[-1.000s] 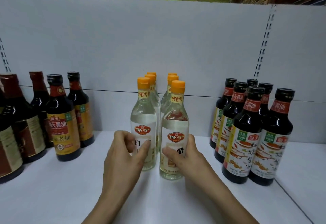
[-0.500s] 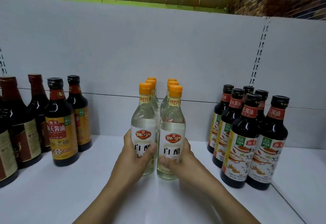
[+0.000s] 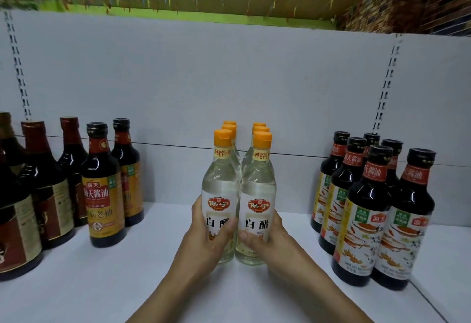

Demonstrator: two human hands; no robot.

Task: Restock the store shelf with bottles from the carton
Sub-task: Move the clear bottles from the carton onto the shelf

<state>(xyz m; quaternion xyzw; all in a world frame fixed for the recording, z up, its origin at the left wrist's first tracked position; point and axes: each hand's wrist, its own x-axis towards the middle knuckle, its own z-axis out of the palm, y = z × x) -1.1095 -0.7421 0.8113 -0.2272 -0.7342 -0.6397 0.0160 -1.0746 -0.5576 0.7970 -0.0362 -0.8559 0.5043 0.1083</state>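
Two rows of clear white-vinegar bottles with orange caps stand upright in the middle of the white shelf (image 3: 102, 284). My left hand (image 3: 204, 241) grips the lower body of the front left vinegar bottle (image 3: 220, 195), thumb across its label. My right hand (image 3: 270, 243) grips the front right vinegar bottle (image 3: 258, 195) the same way. Both bottles stand side by side, touching, with their labels facing me. Further orange caps (image 3: 260, 126) show behind them. No carton is in view.
Dark soy sauce bottles with yellow labels (image 3: 103, 195) and brown-labelled ones stand at the left. Several dark soy sauce bottles with white labels (image 3: 367, 215) stand at the right. The grey back panel (image 3: 204, 80) rises behind; bare shelf lies on both sides of the vinegar rows.
Both hands closed around the two front vinegar bottles and turned the labels to face me; the bottles now stand closer together. The view tilted upward.
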